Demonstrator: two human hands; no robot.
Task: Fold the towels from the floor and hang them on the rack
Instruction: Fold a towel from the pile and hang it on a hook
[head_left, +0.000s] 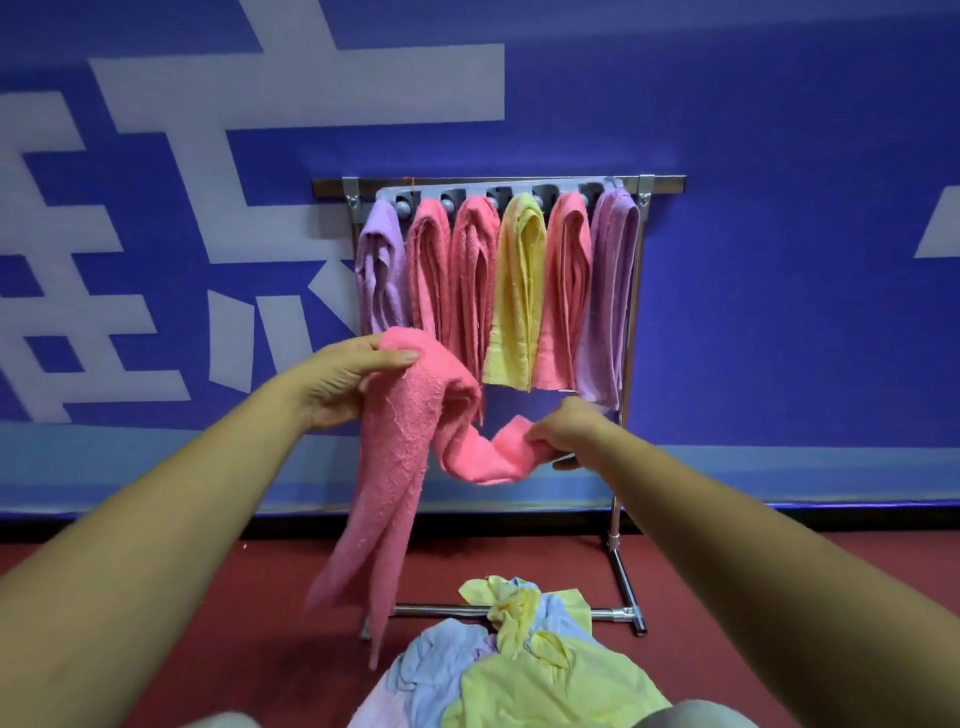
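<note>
a person's left hand (345, 376) and right hand (563, 434) each pinch a twisted pink towel (415, 441) held before the full rack (498, 184), where its dangling tail could spoil the fold

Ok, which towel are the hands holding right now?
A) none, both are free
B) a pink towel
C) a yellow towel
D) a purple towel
B: the left hand pinches one end of the pink towel and the right hand grips the other, in front of the rack.
</note>
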